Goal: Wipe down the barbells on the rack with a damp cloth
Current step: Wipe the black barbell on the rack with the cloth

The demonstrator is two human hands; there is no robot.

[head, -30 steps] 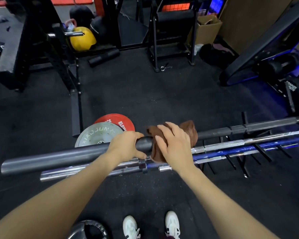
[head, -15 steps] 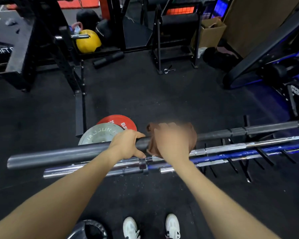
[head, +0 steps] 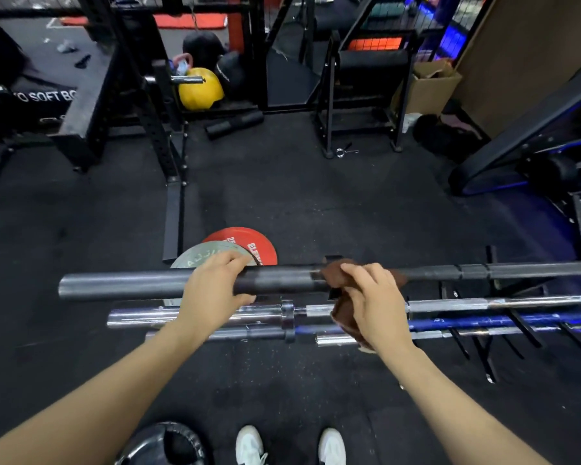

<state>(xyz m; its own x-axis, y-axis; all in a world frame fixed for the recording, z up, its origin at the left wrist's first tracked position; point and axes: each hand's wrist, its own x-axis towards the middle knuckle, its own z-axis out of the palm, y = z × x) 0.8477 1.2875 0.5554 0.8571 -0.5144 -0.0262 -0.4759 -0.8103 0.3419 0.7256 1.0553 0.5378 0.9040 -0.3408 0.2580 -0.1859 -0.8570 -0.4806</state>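
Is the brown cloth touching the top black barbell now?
Touching. In the head view the brown cloth is wrapped over the top black barbell, held against it by the right hand.

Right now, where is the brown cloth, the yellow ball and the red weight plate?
brown cloth (head: pixel 332 275), head view: the bunched part on the top bar, left of the fingers.
yellow ball (head: pixel 200 92), head view: middle of its round front.
red weight plate (head: pixel 245 238), head view: bare red face near its far edge.

above top barbell: open | below: chrome barbells close | behind: plates
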